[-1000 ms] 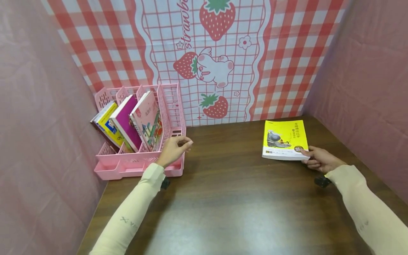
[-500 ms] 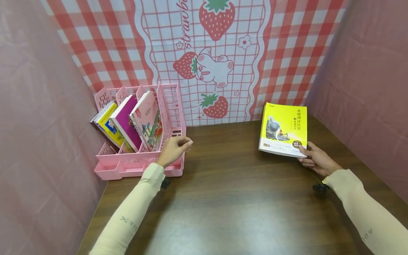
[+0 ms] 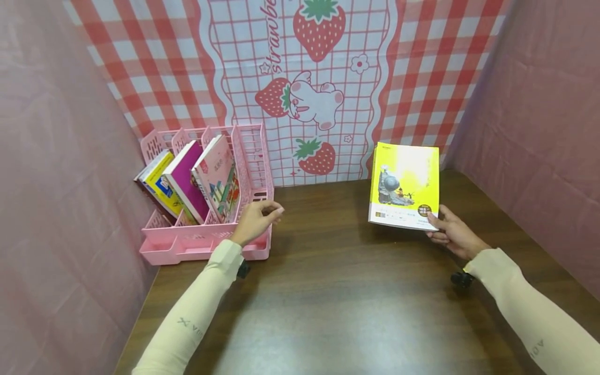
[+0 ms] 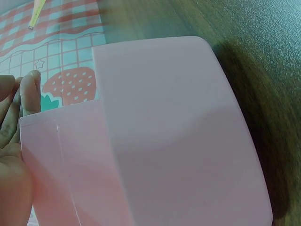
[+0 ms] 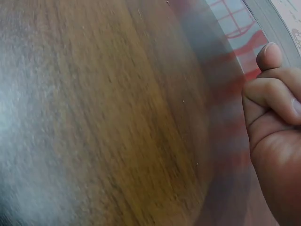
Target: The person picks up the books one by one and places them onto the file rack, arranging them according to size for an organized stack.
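A yellow paperback book (image 3: 408,182) is tilted up over the far right of the table, its illustrated cover facing me. My right hand (image 3: 454,232) pinches its lower right corner, thumb on the cover and the other fingers behind. That hand (image 5: 277,122) shows at the right edge of the right wrist view with curled fingers. At the left, my left hand (image 3: 255,221) hangs loosely bent over the front right of a pink book rack (image 3: 201,232), holding nothing. In the left wrist view, the left hand (image 4: 14,141) is partly hidden behind the rack's pink wall (image 4: 174,122).
Several books lean in the rack, among them a purple book (image 3: 187,179), a pink picture book (image 3: 217,179) and a yellow-and-blue one (image 3: 161,179). A strawberry-patterned cloth (image 3: 304,88) hangs behind the brown wooden table (image 3: 328,291). Pink curtains (image 3: 529,104) flank both sides.
My right hand has lifted the yellow book from lying nearly flat, tilted it upright towards me and carried it slightly left. The left hand has stayed in place.
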Demonstrator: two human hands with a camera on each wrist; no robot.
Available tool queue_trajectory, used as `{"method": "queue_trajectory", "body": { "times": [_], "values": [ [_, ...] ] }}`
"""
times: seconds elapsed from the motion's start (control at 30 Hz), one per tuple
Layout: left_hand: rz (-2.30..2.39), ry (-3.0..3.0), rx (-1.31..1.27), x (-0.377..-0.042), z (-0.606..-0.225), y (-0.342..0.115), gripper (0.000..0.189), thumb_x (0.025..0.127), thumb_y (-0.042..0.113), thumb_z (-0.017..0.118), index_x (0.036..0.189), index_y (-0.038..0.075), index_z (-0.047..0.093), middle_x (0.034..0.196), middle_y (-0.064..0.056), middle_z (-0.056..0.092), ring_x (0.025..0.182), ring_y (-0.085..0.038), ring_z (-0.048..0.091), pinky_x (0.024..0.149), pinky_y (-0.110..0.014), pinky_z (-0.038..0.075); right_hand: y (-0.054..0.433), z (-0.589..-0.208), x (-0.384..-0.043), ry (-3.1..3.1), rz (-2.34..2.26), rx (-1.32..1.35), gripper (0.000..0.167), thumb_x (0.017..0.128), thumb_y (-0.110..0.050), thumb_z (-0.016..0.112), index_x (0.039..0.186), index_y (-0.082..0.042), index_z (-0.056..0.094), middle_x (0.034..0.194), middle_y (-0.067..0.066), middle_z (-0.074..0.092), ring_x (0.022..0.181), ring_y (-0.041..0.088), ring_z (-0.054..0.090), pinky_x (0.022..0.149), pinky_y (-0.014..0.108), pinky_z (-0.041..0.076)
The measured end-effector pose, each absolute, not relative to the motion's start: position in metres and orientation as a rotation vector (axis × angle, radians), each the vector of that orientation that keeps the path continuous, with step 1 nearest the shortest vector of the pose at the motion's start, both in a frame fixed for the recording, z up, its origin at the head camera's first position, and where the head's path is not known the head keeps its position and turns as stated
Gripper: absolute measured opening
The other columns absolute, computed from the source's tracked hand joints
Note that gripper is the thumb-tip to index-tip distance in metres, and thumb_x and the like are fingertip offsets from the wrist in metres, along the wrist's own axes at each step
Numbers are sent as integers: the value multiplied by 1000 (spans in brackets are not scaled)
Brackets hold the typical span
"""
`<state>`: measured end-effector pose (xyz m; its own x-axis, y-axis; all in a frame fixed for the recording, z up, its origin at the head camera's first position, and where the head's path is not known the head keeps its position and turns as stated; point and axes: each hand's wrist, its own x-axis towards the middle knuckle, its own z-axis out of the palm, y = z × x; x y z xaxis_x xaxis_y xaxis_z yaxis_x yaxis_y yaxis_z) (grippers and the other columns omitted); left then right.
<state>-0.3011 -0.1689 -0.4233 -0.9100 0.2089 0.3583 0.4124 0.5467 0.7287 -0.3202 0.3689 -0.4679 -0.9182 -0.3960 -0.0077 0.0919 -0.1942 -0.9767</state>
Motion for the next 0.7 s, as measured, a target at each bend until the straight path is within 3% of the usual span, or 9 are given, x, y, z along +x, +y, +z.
{"method": "queue_trajectory", "body": {
  "times": [0.17,0.4,0.7],
  "values": [
    [-1303,-2563,-526,-301,-423,-169,20,100,24,69,106,6,76,86,-2,75,76,-21,73,70,-33,58,365,-468,-319,1753,-2177,-371,23,112,-16,41,134,-20,36,91,5,71,58,6,49,51,17,30],
    [-1297,-2565,-526,-301,-424,-169,20,100,24,69,106,6,76,89,-5,76,76,-17,72,70,-33,59,362,-468,-317,1734,-2188,-405,25,112,-16,40,136,-22,36,89,5,71,54,7,33,52,23,17],
    [-1284,-2565,-516,-301,-424,-167,18,100,23,69,106,7,76,90,-6,77,75,-15,72,70,-33,59,355,-468,-314,1778,-2140,-379,27,112,-18,43,137,-26,39,95,3,73,62,8,52,52,17,29]
  ]
}}
